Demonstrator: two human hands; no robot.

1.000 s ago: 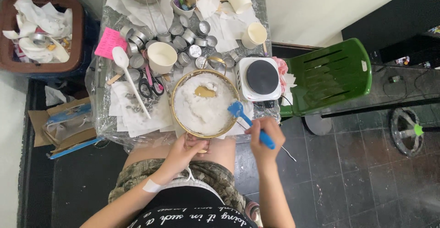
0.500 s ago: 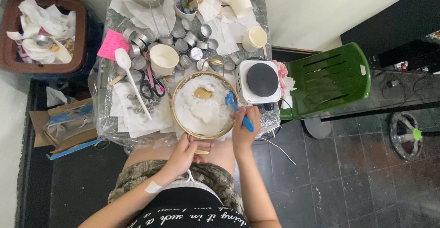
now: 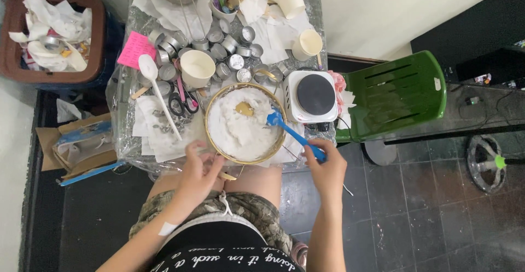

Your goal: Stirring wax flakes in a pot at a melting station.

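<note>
Right hand closed around the handle end of the blue spatula, just off the table's near edge toward its right corner. Spatula's long axis runs diagonally: handle at the hand, blade up-left, resting on the right inner rim of the gold-rimmed pot and touching the white flaky stuff piled inside. A small tan lump sits on top of that pile, beyond the blade.

Left hand at the pot's near-left rim, fingers curled, by the pot's handle; can't tell whether it actually clamps the handle or just rests against it. So the pot lies straight ahead between both hands, left one nearer its rim, right one reaching it only through the spatula.

Around it: white hot plate just right of the pot, tight beside the blade's side. White spoon and scissors on paper to the left. Cluster of small metal tins and a cream paper cup toward the far edge. Green chair off the right edge.
</note>
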